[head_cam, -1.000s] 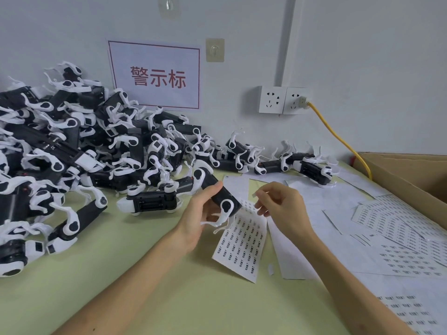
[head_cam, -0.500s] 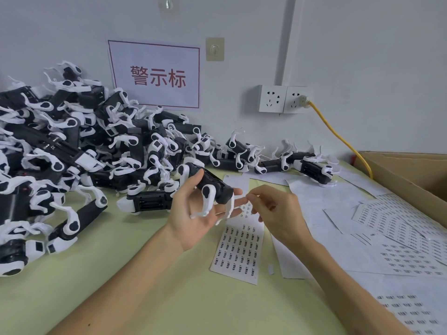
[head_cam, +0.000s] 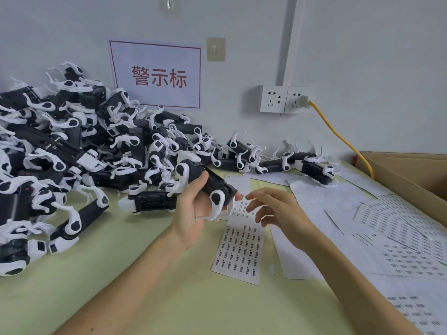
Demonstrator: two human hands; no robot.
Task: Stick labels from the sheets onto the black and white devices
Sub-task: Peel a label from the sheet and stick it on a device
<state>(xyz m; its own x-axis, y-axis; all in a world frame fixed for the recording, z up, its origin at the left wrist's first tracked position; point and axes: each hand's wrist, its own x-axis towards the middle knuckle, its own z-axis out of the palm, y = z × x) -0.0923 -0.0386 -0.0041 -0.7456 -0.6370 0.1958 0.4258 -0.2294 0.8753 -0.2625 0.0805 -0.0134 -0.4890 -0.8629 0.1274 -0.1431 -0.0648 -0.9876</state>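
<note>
Above the label sheet (head_cam: 239, 250), the left hand (head_cam: 191, 213) grips the seemingly light, rigid device (head_cam: 211, 182) by its black body, the right hand (head_cam: 280, 211) with fingers loosely spread.

Only legible text: wall sign (head_cam: 154, 74) is showing 警示标 in red characters inside a thin red border, hanging above the far edge of the table (head_cam: 145, 298). Label sheet (head_cam: 238, 252) lying near the table's middle is carrying rows of small black print, too small to read. Same for the label sheets (head_cam: 399, 223) along the right edge: print is blurring out.
</note>
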